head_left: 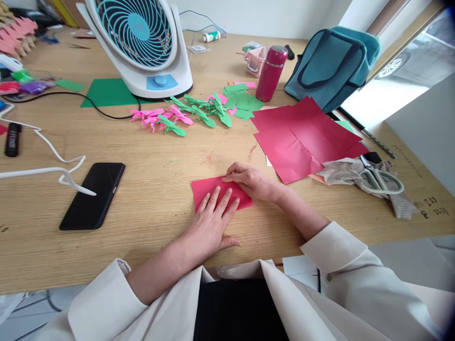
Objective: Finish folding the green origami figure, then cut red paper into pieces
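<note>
A small red sheet of paper lies on the wooden table in front of me. My left hand rests flat on it, fingers spread over its lower middle and thumb on the bare wood. At the paper's upper right edge, my right hand has its fingers curled and pressed together on the sheet; its palm covers that corner. Larger red sheets lie in an overlapping stack to the right. Scissors rest on a crumpled grey cloth beyond my right forearm.
Behind the paper lie pink folded paper pieces and green ones. A fan, a red bottle and a teal bag stand at the back. A phone lies left, under a white stand arm.
</note>
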The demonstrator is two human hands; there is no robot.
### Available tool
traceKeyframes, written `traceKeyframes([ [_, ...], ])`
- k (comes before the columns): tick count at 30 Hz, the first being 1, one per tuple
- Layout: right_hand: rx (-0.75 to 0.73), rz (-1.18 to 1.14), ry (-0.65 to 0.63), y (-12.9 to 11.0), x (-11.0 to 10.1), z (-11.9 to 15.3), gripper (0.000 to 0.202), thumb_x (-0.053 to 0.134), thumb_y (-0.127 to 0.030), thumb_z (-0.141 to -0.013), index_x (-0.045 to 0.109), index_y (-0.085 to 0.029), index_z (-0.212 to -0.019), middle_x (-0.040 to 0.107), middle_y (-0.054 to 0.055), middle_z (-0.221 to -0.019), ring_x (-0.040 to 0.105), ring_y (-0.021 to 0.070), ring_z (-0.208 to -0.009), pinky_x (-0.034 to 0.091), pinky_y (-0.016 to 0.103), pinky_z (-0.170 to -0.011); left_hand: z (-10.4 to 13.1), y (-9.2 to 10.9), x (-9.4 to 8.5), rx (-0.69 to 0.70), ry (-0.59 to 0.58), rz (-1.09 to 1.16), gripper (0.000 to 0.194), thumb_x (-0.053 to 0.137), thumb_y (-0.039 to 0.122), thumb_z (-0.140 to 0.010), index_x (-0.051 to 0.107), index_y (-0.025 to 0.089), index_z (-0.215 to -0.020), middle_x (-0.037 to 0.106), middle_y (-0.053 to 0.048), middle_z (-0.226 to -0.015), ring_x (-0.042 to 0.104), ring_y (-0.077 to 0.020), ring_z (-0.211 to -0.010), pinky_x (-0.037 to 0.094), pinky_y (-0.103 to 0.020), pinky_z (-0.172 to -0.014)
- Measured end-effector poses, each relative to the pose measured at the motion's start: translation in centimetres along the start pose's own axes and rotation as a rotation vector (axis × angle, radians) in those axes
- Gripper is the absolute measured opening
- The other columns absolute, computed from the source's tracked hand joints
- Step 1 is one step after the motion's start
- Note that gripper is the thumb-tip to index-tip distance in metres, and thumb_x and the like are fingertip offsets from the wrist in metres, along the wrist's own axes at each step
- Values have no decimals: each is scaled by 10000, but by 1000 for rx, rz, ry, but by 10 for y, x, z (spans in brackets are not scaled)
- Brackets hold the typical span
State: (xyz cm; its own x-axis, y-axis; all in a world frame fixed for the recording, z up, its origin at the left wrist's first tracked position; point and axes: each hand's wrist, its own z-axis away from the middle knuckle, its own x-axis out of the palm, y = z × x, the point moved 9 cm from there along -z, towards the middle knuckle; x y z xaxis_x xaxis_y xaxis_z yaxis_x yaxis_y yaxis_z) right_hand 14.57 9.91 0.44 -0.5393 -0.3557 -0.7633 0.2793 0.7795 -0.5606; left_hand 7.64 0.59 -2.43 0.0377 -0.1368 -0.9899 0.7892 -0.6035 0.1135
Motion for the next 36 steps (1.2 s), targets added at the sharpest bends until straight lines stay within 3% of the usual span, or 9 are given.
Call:
traceKeyframes([
  [3,-25,-38,10,2,-1,1,357,419,-57,-935,665,-142,-1179,577,133,-1097,593,190,-1020,510,360,-918,-1,5,0,22,-27,3,1032,599,732,-744,323,105,-1515,255,-168,-1604,160,-432,-1477,228,-606,-1169],
  [8,-20,-65,3,4,0,2,340,443,-84,-947,670,-181,-1180,577,116,-1112,592,182,-1033,506,359,-928,-3,13,6,34,-83,7,1131,604,745,-724,269,3,-1510,195,-231,-1601,172,-368,-1492,205,-521,-1206],
  [12,-21,-56,5,4,-1,2,324,457,-79,-942,678,-164,-1163,573,121,-1105,587,186,-1027,506,357,-928,-3,16,7,16,-59,32,1106,572,757,-738,244,62,-1533,192,-225,-1608,138,-390,-1495,186,-586,-1188],
  [16,-40,-52,11,4,-1,2,298,475,-97,-943,682,-124,-1155,573,136,-1089,590,193,-1007,509,349,-914,-5,19,7,-20,-42,85,1017,534,771,-753,250,203,-1548,176,-192,-1624,106,-431,-1490,148,-682,-1146],
  [24,-52,-58,42,4,0,3,348,429,-84,-947,669,-156,-1188,573,125,-1096,589,192,-1016,515,358,-916,-12,24,11,-120,-37,140,953,432,844,-733,286,336,-1527,171,-203,-1623,76,-477,-1479,39,-781,-1069],
  [28,-58,-56,47,4,0,3,339,434,-90,-944,679,-161,-1166,573,126,-1096,589,194,-1012,515,362,-913,-10,25,12,-118,-5,129,937,417,839,-746,273,345,-1529,165,-195,-1626,77,-470,-1481,32,-777,-1069],
  [36,-92,-38,66,5,1,5,322,444,-117,-951,668,-144,-1181,575,133,-1081,592,194,-991,525,357,-881,-5,26,11,-114,73,57,941,421,779,-809,216,244,-1555,161,-205,-1625,116,-436,-1486,71,-718,-1116],
])
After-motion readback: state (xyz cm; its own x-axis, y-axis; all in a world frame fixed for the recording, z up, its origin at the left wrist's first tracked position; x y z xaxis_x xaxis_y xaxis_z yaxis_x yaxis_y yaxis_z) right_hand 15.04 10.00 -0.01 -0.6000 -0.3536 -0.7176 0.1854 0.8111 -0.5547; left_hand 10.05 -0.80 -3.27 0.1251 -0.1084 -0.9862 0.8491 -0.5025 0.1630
